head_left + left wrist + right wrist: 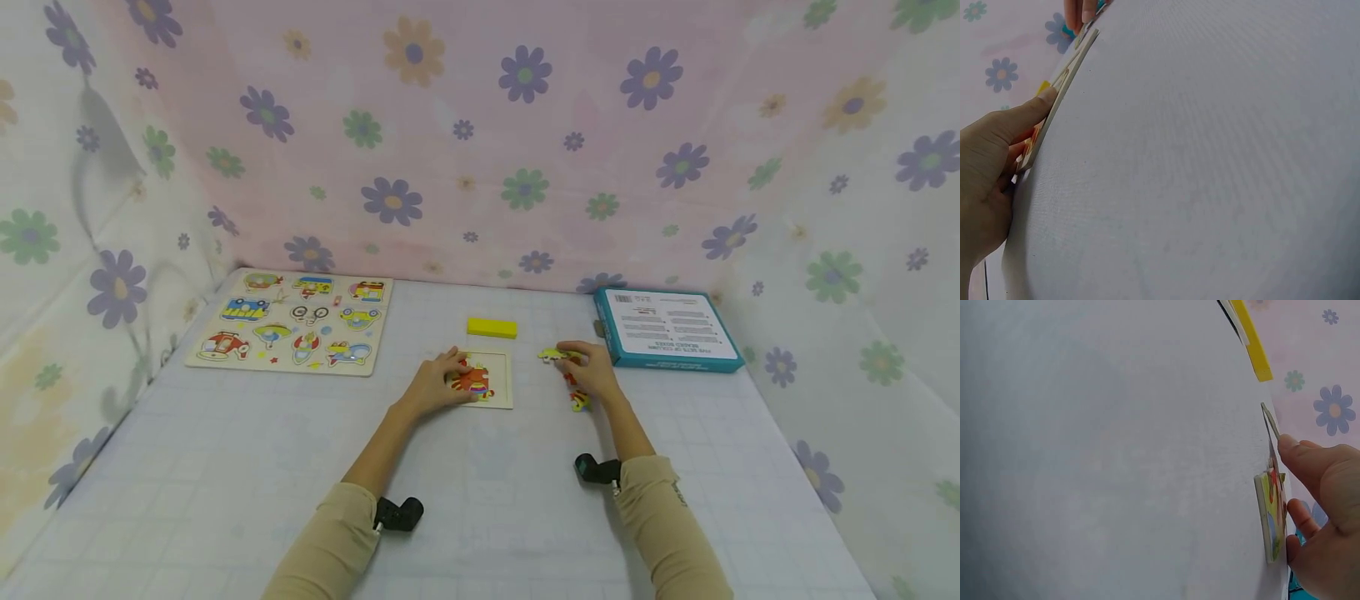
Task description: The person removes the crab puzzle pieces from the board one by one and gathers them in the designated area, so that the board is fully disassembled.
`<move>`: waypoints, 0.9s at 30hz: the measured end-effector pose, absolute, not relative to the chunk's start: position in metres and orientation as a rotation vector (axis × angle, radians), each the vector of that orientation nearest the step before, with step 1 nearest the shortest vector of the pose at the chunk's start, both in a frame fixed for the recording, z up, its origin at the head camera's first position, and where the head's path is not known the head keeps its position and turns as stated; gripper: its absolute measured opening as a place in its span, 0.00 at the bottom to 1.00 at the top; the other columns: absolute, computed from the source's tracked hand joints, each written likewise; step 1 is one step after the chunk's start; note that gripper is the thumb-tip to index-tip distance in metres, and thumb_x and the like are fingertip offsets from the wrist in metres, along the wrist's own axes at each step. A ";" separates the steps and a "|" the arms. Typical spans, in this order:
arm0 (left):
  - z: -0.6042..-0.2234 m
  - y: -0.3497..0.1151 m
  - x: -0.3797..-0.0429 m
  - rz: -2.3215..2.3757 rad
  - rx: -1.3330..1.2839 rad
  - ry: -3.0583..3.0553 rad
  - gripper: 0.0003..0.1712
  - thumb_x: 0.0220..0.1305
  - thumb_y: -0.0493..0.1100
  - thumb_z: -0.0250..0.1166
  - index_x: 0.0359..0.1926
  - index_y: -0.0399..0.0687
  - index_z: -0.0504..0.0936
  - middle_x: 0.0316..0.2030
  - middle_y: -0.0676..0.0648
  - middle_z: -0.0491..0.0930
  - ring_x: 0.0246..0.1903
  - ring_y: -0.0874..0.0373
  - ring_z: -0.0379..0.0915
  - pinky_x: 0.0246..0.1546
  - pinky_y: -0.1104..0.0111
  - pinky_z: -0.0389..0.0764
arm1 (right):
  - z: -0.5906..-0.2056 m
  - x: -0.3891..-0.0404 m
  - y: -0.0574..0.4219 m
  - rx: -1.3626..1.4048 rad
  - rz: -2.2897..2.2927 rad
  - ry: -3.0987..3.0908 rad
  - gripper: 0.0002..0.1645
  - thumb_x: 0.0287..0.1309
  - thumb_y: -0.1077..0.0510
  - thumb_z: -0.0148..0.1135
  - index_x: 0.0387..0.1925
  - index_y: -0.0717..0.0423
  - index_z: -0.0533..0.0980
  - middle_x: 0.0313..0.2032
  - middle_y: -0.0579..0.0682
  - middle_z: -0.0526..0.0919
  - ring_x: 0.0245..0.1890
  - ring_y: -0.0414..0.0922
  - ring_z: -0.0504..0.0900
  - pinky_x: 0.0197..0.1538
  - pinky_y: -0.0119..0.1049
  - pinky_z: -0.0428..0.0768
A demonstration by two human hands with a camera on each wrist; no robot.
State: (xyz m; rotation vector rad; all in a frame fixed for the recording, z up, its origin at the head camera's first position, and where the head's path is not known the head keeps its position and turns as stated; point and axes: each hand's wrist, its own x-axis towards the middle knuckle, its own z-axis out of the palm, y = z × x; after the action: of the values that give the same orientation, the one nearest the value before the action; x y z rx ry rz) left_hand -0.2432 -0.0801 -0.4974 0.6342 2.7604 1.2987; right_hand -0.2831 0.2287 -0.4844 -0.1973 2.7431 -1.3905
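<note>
A small square wooden puzzle board (pixel 503 367) with a red and rainbow picture lies at the middle of the table. My left hand (pixel 433 386) holds it at its left side, the thumb (pixel 1047 95) on the near edge and the fingers on its far side. To the right, my right hand (pixel 594 372) pinches a yellow-green puzzle piece (pixel 552 355) by its right end; the piece looks tilted in the right wrist view. Below that hand lie other colourful puzzle pieces (pixel 580 402), partly hidden by the fingers.
Behind the board lies a yellow block (pixel 491 327). A larger wooden vehicle puzzle (pixel 378 321) is at the back left, and a teal and white box (pixel 671 330) at the back right. Flowered cloth (pixel 465 208) hangs around the table.
</note>
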 end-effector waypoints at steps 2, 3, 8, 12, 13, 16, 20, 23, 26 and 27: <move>-0.497 -0.080 -0.243 1.301 0.636 2.759 0.28 0.47 0.48 0.74 0.49 0.38 0.82 0.63 0.40 0.69 0.68 0.45 0.54 0.65 0.43 0.52 | -0.485 -0.284 0.228 -0.220 -1.370 2.762 0.20 0.60 0.62 0.61 0.54 0.61 0.75 0.57 0.60 0.75 0.64 0.57 0.64 0.67 0.56 0.57; -0.497 -0.080 -0.243 1.300 0.635 2.760 0.28 0.47 0.48 0.74 0.49 0.38 0.82 0.63 0.40 0.69 0.68 0.45 0.54 0.65 0.43 0.52 | -0.486 -0.285 0.228 -0.238 -1.356 2.777 0.20 0.60 0.62 0.61 0.53 0.61 0.76 0.57 0.60 0.76 0.64 0.57 0.65 0.67 0.56 0.57; -0.499 -0.080 -0.244 1.317 0.634 2.751 0.29 0.47 0.47 0.74 0.49 0.38 0.82 0.63 0.41 0.69 0.68 0.45 0.54 0.65 0.43 0.51 | -0.489 -0.288 0.228 -0.360 -1.294 2.853 0.19 0.57 0.64 0.62 0.51 0.63 0.77 0.53 0.61 0.79 0.59 0.58 0.70 0.64 0.55 0.63; -0.499 -0.080 -0.244 1.313 0.630 2.744 0.29 0.47 0.48 0.74 0.50 0.38 0.82 0.63 0.41 0.69 0.68 0.45 0.53 0.66 0.44 0.50 | -0.488 -0.287 0.228 -0.324 -1.302 2.844 0.22 0.58 0.63 0.61 0.55 0.63 0.75 0.57 0.62 0.75 0.63 0.59 0.66 0.65 0.56 0.61; -0.499 -0.080 -0.245 1.313 0.629 2.742 0.29 0.47 0.48 0.74 0.50 0.38 0.81 0.63 0.41 0.68 0.68 0.45 0.53 0.66 0.44 0.50 | -0.487 -0.286 0.227 -0.301 -1.312 2.841 0.23 0.59 0.63 0.61 0.57 0.62 0.74 0.59 0.61 0.73 0.64 0.59 0.64 0.66 0.56 0.60; -0.500 -0.080 -0.244 1.308 0.625 2.742 0.29 0.48 0.48 0.74 0.50 0.38 0.81 0.63 0.41 0.68 0.68 0.46 0.53 0.66 0.44 0.50 | -0.484 -0.284 0.226 -0.282 -1.388 2.839 0.24 0.59 0.64 0.60 0.58 0.63 0.72 0.62 0.61 0.70 0.66 0.58 0.61 0.67 0.56 0.57; -0.500 -0.080 -0.244 1.302 0.625 2.751 0.29 0.48 0.49 0.74 0.50 0.38 0.81 0.63 0.41 0.68 0.68 0.46 0.53 0.66 0.44 0.50 | -0.480 -0.279 0.216 -0.402 -1.489 2.876 0.23 0.55 0.66 0.63 0.54 0.67 0.74 0.57 0.63 0.75 0.58 0.59 0.70 0.56 0.49 0.73; -0.499 -0.079 -0.244 1.303 0.626 2.754 0.29 0.48 0.49 0.74 0.50 0.38 0.81 0.63 0.41 0.69 0.68 0.46 0.53 0.66 0.44 0.50 | -0.478 -0.273 0.202 -0.476 -1.527 2.855 0.22 0.53 0.65 0.65 0.51 0.67 0.76 0.51 0.63 0.79 0.46 0.56 0.76 0.41 0.37 0.77; -0.499 -0.079 -0.244 1.308 0.630 2.756 0.29 0.47 0.48 0.74 0.50 0.38 0.82 0.62 0.41 0.69 0.68 0.45 0.54 0.66 0.44 0.50 | -0.478 -0.267 0.185 -0.519 -1.535 2.774 0.22 0.53 0.62 0.67 0.50 0.66 0.77 0.47 0.61 0.82 0.38 0.51 0.77 0.38 0.30 0.73; -0.499 -0.079 -0.244 1.311 0.629 2.755 0.29 0.47 0.48 0.74 0.50 0.38 0.82 0.62 0.41 0.69 0.68 0.45 0.54 0.66 0.44 0.51 | -0.479 -0.265 0.180 -0.538 -1.534 2.742 0.23 0.53 0.62 0.67 0.50 0.66 0.76 0.46 0.61 0.82 0.37 0.50 0.77 0.37 0.30 0.73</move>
State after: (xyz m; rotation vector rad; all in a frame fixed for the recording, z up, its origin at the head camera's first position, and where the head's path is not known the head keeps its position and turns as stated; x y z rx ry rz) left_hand -0.2439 -0.0793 -0.4988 0.6288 2.7546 1.3113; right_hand -0.2653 0.1796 -0.4786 -0.5375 2.7422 -1.5340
